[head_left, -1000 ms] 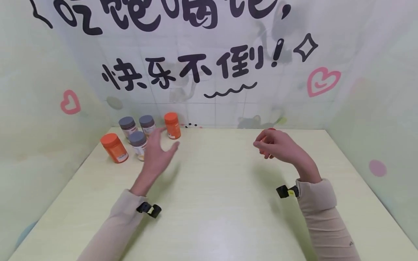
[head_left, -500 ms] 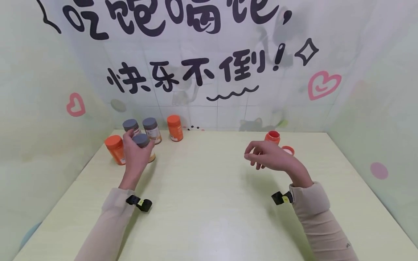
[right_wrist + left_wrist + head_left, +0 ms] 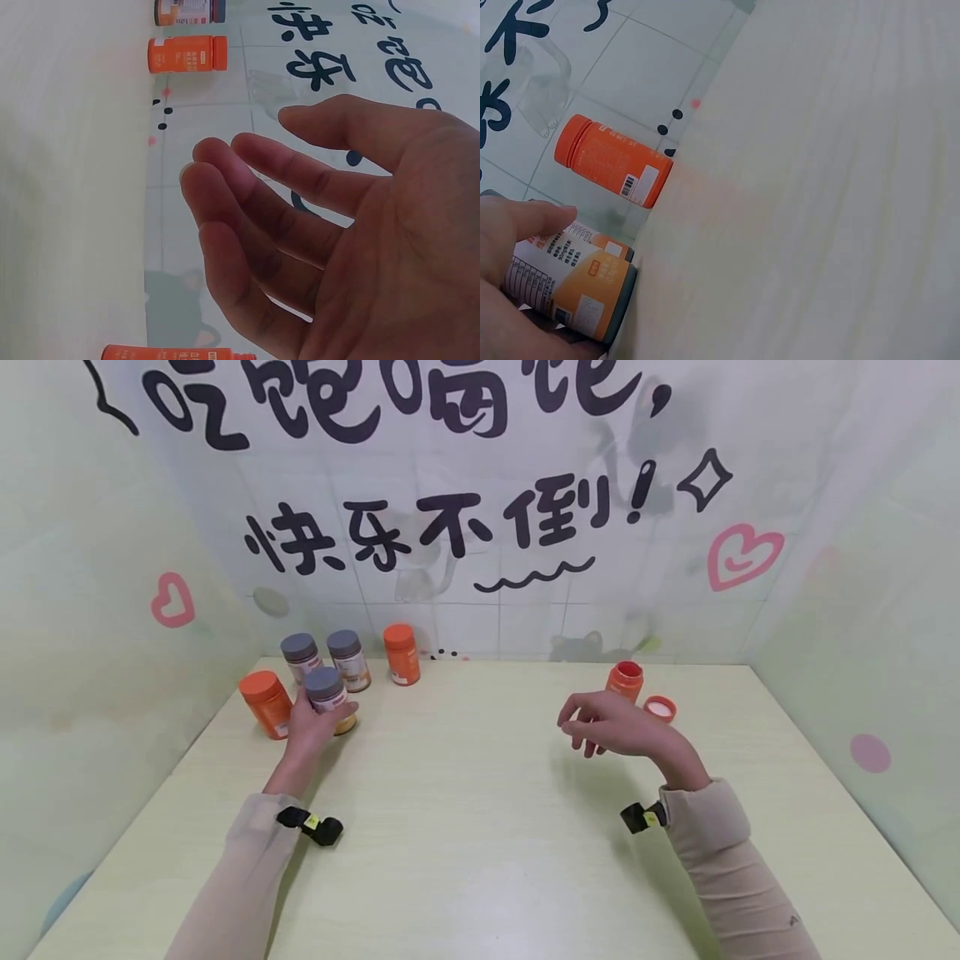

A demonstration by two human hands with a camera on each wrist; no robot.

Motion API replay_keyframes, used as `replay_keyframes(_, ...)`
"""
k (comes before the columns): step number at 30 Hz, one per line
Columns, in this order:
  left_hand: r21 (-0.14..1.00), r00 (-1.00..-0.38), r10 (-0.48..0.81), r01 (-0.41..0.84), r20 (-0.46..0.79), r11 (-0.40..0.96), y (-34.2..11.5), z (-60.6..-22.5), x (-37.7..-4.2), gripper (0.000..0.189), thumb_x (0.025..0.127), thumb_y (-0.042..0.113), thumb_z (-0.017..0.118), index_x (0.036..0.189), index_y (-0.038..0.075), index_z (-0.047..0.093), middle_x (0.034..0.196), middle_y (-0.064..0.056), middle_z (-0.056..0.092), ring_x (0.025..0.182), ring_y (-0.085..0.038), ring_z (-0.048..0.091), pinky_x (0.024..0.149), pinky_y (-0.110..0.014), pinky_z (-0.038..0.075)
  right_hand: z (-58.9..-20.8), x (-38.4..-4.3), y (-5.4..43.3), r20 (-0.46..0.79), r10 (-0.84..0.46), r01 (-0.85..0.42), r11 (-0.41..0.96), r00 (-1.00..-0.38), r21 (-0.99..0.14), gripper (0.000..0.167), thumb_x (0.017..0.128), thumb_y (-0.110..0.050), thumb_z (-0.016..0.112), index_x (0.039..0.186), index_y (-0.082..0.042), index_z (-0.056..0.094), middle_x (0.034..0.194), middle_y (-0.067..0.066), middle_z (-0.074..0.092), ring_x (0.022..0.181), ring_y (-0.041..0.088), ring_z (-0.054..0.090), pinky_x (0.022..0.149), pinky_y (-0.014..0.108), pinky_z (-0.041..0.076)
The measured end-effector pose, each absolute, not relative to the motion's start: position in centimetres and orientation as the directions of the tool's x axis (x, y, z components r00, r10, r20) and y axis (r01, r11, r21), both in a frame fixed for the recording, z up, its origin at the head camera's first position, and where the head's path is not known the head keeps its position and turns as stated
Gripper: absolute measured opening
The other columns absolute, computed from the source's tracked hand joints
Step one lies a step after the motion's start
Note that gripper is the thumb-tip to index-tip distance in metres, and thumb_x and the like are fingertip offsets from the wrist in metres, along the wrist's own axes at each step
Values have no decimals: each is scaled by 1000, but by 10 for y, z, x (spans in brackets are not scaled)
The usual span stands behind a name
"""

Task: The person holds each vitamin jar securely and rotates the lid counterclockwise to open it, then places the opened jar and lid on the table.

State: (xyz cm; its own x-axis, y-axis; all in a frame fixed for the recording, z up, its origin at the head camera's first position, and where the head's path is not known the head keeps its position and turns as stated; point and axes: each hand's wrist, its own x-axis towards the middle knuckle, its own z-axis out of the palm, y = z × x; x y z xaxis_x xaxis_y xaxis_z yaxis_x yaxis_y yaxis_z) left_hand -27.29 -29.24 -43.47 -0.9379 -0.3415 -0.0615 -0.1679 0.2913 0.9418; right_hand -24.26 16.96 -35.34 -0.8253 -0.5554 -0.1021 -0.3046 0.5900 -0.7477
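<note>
My left hand point(image 3: 306, 732) reaches around the front grey-lidded jar point(image 3: 326, 687) at the table's left. Thumb and fingers grip its sides in the left wrist view, where the jar's white and orange label point(image 3: 574, 281) shows; part of the jar lies behind the fingers. Over on the right, my right hand point(image 3: 611, 724) hangs above the table, its fingers loosely curled with nothing between them. Just behind that hand stands an uncapped orange bottle point(image 3: 627, 681), partly covered by it. An orange cap point(image 3: 660, 708) lies beside the bottle with its white inside facing up.
Two more grey-lidded jars, one at the left point(image 3: 302, 653) and one nearer the middle point(image 3: 349, 662), stand behind the gripped jar. A capped orange bottle point(image 3: 266, 704) is left of the hand; another orange bottle point(image 3: 401, 656) stands by the back wall point(image 3: 525, 618). Walls enclose the table point(image 3: 480, 793).
My left hand has moved left onto the front grey-lidded jar and then lower around it. My right hand has drifted left and toward me, uncovering the uncapped bottle and cap.
</note>
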Motion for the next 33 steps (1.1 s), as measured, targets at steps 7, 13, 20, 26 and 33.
replay_keyframes(7,926,-945,-326,-154,-36,344,-288,-432,-273,91,95,21,73,165,14,16,167,-15,33,152,-34,35,127,-52,27,-359,-245,169,-104,-561,-312,594,-821,-741,16,103,-18,60,112,-6,66,89,19,72,74,29,72,71,41,61)
replay_keyframes(13,899,-950,-307,-177,-50,401,-277,-427,-269,91,95,26,73,165,12,15,168,-17,31,153,-37,34,126,-56,27,-359,-245,168,-109,-556,-311,605,-824,-733,16,103,-18,59,112,-7,66,88,15,72,73,23,71,73,45,62)
replay_keyframes(20,874,-977,-209,-136,-41,466,-257,-428,-267,84,97,27,71,163,14,21,161,-19,40,147,-39,41,123,-59,31,-361,-245,167,-122,-557,-298,602,-822,-740,16,103,-19,59,112,-7,66,89,15,71,72,22,70,75,47,62)
replay_keyframes(26,862,-990,-118,-129,-81,490,-235,-431,-265,80,97,30,70,161,12,25,157,-21,44,142,-40,44,121,-60,33,-362,-246,166,-126,-559,-300,607,-820,-736,17,103,-20,59,112,-8,66,89,16,72,71,21,70,73,41,61)
replay_keyframes(33,854,-996,-14,-87,-93,514,-204,-432,-258,70,96,31,71,152,13,34,147,-17,53,133,-36,52,114,-58,41,-363,-247,165,-134,-554,-294,614,-822,-732,20,103,-23,60,117,-8,64,91,19,73,72,23,71,71,37,60)
